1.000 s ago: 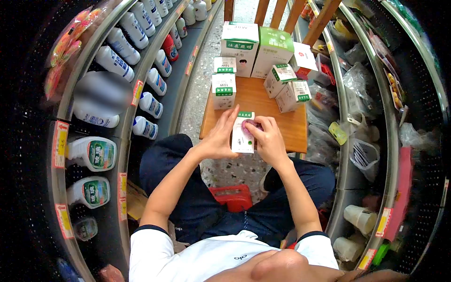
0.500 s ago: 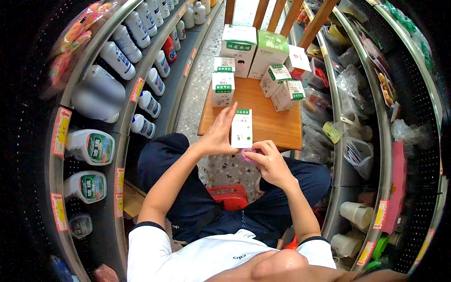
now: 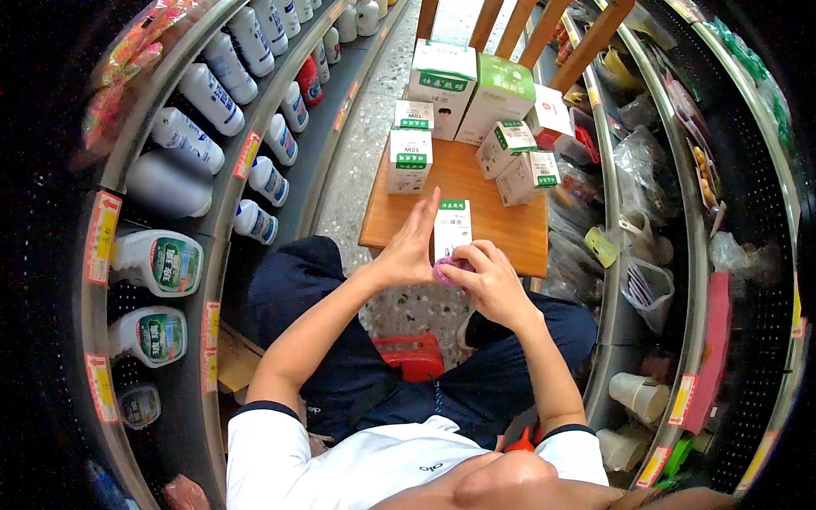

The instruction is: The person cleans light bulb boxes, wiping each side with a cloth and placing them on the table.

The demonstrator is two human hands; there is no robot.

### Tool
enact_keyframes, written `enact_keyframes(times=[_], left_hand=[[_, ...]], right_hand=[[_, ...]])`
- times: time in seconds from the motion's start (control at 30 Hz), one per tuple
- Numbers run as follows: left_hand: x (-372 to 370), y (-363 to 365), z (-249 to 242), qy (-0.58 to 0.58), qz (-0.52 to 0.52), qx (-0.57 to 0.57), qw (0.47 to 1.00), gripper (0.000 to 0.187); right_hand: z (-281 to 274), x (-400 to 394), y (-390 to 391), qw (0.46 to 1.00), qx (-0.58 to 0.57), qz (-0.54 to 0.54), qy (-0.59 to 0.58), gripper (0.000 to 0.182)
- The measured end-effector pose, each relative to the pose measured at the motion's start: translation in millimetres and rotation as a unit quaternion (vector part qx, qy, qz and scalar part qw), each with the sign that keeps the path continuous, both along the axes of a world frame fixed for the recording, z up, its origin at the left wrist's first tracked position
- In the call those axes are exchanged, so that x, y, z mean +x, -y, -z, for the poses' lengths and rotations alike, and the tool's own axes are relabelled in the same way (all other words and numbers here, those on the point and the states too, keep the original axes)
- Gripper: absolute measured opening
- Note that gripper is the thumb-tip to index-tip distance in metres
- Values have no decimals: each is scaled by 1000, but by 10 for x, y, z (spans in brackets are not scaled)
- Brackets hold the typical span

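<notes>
A small white box with a green top band (image 3: 452, 228) lies near the front edge of the wooden stool (image 3: 473, 178). Beside its left side is my left hand (image 3: 409, 248), fingers stretched out and palm turned toward the box. My right hand (image 3: 490, 280) pinches a crumpled pink-purple cloth or scrubber (image 3: 445, 270) against the box's lower part, hiding that end. Two small 10W boxes, one in front (image 3: 410, 161) and one behind (image 3: 413, 114), stand at the back left.
Behind them are a large white-green box (image 3: 442, 85) and a green-topped box (image 3: 497, 100). Small boxes (image 3: 527, 177) stand on the right. Shelves of bottles (image 3: 211, 99) line the left, bagged goods (image 3: 637, 157) the right. A red object (image 3: 410, 357) lies between my legs.
My right hand has moved up with the pink-purple item, which now covers the box's lower part. My left hand stays open beside the box. The view has shifted slightly.
</notes>
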State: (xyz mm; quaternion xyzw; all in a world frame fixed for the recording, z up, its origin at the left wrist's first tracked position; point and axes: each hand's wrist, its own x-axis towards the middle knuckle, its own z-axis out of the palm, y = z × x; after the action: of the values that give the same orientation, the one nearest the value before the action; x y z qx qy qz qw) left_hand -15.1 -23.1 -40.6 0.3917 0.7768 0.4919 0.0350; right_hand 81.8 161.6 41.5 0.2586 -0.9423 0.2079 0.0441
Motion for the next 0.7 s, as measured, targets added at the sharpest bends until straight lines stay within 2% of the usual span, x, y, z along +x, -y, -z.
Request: enact_keyframes(times=[0.17, 0.27, 0.43, 0.53, 0.7], left_hand=[[-46, 0, 80, -22, 4, 7, 1000, 148], [-30, -5, 51, -11, -3, 7, 1000, 150], [-15, -5, 60, 33, 5, -6, 999, 153], [-10, -13, 58, 32, 2, -7, 999, 153], [-1, -30, 71, 10, 1, 14, 1000, 151]], right_hand=[[42, -247, -19, 999, 30, 14, -36, 39], [162, -452, -78, 998, 16, 13, -53, 47], [181, -689, -42, 990, 80, 73, -93, 30], [196, -839, -22, 984, 81, 95, -123, 32], [283, -756, 4, 987, 39, 108, -109, 35]])
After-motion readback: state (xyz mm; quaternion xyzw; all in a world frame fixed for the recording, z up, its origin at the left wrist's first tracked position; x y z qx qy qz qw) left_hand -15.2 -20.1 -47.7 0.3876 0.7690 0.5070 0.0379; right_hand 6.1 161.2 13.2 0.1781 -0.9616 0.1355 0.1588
